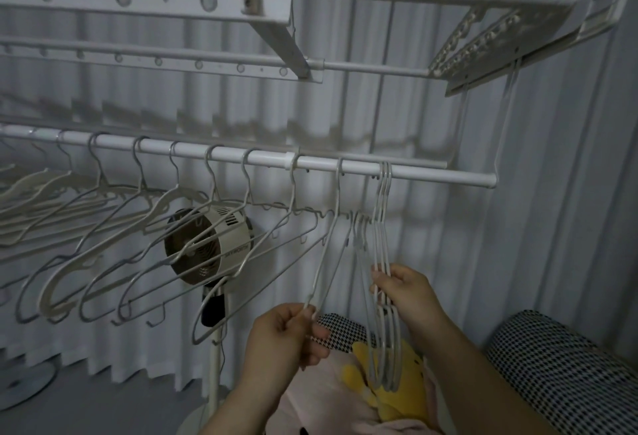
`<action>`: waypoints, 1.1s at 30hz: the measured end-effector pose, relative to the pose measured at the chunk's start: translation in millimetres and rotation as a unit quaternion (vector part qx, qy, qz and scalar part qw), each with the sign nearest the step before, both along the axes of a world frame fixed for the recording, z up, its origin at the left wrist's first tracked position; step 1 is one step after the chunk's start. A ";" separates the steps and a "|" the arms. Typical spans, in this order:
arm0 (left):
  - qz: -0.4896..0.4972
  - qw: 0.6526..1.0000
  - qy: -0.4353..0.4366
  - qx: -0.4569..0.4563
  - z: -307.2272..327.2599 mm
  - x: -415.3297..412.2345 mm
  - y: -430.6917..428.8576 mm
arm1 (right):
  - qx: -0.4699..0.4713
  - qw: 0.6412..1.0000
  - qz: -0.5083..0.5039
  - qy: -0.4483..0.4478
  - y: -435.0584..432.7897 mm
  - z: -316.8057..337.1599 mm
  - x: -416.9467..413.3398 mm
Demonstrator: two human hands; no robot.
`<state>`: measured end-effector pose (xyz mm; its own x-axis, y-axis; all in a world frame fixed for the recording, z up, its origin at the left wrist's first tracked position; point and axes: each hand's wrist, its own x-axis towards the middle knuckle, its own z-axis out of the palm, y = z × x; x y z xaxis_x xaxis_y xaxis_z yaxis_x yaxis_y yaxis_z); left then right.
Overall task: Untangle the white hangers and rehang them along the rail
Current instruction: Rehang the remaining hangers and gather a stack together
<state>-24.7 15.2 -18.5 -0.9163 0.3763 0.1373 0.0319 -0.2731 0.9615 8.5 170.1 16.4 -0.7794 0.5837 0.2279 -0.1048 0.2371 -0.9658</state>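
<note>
Nearest the head camera, the left hand (288, 334) pinches the shoulder of one thin white wire hanger (328, 255). The right hand (409, 291) is closed around a bunch of slim white hangers (383, 300), all hooked on the smooth white tubular rail (431, 172). Pulling sideways could snag the crossed wires or unhook one.

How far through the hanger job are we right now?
Well along, it seems. Done: a row of hangers hangs spaced along the rail. In hand: the left hand grips one hanger already hooked on the rail, while the right hand holds a bunched cluster of hangers hooked together near the rail's end. Left: separating that cluster and spacing it out.
</note>
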 end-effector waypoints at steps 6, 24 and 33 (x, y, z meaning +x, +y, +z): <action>0.007 1.000 -0.004 0.003 -1.7 -3.6 -3.0 | 0.008 1.000 -0.008 0.000 -1.3 0.7 1.3; 0.062 0.992 0.076 -0.079 -11.2 -21.6 -24.2 | 0.000 1.000 -0.001 0.002 -15.9 0.1 -7.8; 0.132 0.947 0.285 -0.072 -2.7 -9.1 -35.2 | 0.033 0.998 -0.054 -0.008 -10.9 -3.8 -8.3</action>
